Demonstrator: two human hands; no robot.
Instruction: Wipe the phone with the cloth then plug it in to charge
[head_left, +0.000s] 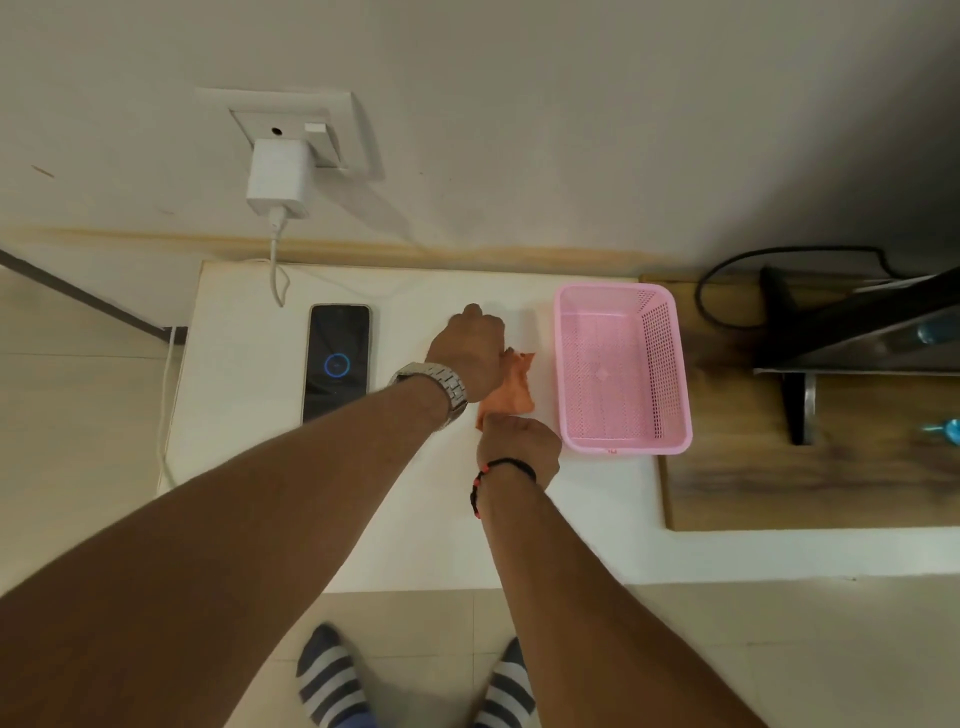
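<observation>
A black phone lies flat on the white table, its screen showing a blue charging ring. A white cable runs from its top end up to a white charger plugged into the wall socket. To the right of the phone an orange cloth sits on the table between both hands. My left hand, with a metal watch on the wrist, grips the cloth's far end. My right hand grips its near end. Much of the cloth is hidden under the hands.
A pink plastic basket stands just right of the cloth with nothing in it. Beyond it lies a wooden board with a dark stand and a black cable. My striped socks show on the tiled floor below.
</observation>
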